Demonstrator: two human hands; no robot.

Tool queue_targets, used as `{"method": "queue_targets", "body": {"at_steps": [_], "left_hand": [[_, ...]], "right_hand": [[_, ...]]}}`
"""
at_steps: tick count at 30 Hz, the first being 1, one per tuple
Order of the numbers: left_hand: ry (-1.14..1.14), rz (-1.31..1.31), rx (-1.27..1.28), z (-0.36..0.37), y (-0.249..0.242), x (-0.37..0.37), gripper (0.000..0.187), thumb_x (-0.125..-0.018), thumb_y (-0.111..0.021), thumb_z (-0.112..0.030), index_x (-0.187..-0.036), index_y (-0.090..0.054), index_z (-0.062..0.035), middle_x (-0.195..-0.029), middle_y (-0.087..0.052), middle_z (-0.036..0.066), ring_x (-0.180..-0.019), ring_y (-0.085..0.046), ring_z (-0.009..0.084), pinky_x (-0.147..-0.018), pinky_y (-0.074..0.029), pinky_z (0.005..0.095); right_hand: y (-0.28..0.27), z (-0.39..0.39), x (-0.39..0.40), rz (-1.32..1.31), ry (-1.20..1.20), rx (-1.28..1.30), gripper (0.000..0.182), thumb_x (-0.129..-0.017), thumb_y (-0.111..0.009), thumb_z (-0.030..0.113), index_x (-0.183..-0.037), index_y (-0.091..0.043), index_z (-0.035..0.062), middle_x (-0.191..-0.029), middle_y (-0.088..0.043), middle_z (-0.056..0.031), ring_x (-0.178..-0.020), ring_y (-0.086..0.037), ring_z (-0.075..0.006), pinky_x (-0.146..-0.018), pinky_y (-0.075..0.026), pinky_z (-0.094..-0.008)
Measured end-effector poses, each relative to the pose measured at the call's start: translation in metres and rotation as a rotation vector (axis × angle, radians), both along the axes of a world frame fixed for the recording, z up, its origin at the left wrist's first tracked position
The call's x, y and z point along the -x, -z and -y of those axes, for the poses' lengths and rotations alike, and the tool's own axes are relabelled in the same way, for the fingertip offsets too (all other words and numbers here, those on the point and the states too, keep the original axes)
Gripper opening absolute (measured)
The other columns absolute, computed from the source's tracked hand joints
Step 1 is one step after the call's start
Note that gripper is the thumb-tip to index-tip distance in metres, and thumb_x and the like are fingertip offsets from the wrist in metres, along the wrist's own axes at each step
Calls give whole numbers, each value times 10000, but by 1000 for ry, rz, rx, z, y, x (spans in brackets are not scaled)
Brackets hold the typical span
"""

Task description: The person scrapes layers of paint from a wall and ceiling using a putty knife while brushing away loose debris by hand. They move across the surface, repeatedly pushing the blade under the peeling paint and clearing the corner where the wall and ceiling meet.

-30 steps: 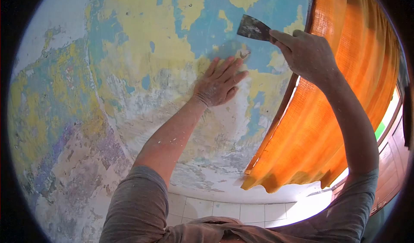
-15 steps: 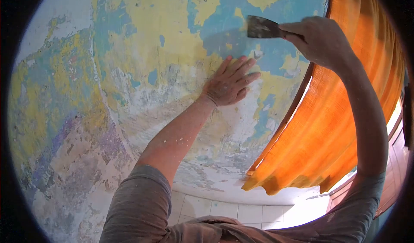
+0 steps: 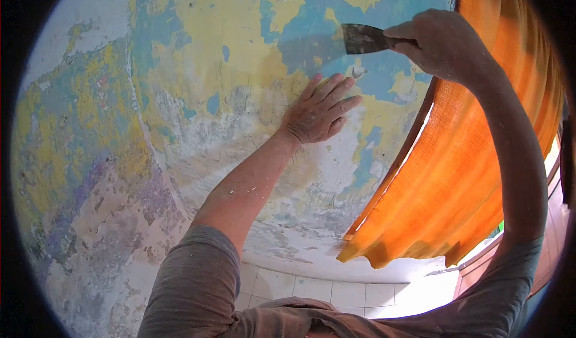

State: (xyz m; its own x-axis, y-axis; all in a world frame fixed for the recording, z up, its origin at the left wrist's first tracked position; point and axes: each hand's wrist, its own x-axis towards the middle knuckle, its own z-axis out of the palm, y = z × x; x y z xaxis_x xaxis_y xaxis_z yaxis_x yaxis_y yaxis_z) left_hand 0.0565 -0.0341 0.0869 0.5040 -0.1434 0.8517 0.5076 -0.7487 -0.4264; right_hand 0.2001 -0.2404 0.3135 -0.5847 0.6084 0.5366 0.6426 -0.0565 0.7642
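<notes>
A putty knife (image 3: 363,39) with a wide, stained blade is gripped by the handle in my right hand (image 3: 443,45). Its blade points left, overlapping a blue area of the wall (image 3: 240,50). Yellow and blue paint, flaking in patches, covers this wall, with bare whitish plaster lower down. My left hand (image 3: 321,111) lies flat on the wall below and left of the blade, fingers spread and nothing in them. A small chipped white spot (image 3: 358,72) shows just above its fingertips.
An orange curtain (image 3: 444,176) hangs at the right beside a dark wooden frame edge (image 3: 414,134), close to my right forearm. Light floor tiles (image 3: 312,290) lie below. A vertical crack (image 3: 144,128) runs down the wall at the left.
My right hand has shifted slightly up, with the putty knife's blade tilting a little. My left hand stays in nearly the same place on the wall.
</notes>
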Motion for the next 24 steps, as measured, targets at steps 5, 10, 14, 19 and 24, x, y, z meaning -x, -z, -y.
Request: {"method": "queue_targets", "body": {"at_steps": [5, 10, 14, 19, 24], "left_hand": [[1, 1, -22, -2, 1, -3, 568, -890, -652, -311, -1446, -540, -272, -1607, -407, 58, -1500, -349, 262, -1248, -221, 525], [1, -15, -56, -5, 1, 0, 583, -904, -629, -313, -1471, -504, -261, -1600, -406, 77, -1495, -361, 273, -1238, -248, 526], [-8, -21, -29, -4, -3, 1, 567, -903, -630, -305, -1458, -522, -255, -1594, -412, 81, -1497, -358, 275, -1240, -244, 523], [41, -14, -31, -3, 1, 2, 561, -905, -625, -295, -1456, -527, -252, -1598, -410, 80, -1497, -362, 278, -1244, -235, 523], [36, -14, -18, -2, 2, 1, 569, -902, -627, -288, -1461, -526, -252, -1598, -410, 81, -1498, -363, 274, -1248, -229, 521]], "right_hand": [[6, -14, -10, -100, -39, -3, 234, -983, -631, 305, -1082, -798, 174, -876, -762, -105, -822, -742, -275, -778, -592, -441], [5, -19, 3, -43, -57, -11, 264, -1000, -616, 320, -1161, -777, 187, -902, -766, -99, -811, -737, -269, -761, -582, -443], [-14, -11, -10, -209, 1, 59, 283, -1017, -596, 329, -1195, -763, 183, -915, -767, -98, -803, -735, -268, -754, -579, -443], [-2, -24, 14, -145, -13, 3, 293, -1022, -591, 340, -1166, -776, 164, -887, -766, -98, -811, -741, -258, -764, -581, -438], [-27, 19, -11, -245, 86, -5, 264, -1002, -621, 297, -1130, -794, 144, -949, -778, -98, -820, -746, -257, -787, -585, -423]]}}
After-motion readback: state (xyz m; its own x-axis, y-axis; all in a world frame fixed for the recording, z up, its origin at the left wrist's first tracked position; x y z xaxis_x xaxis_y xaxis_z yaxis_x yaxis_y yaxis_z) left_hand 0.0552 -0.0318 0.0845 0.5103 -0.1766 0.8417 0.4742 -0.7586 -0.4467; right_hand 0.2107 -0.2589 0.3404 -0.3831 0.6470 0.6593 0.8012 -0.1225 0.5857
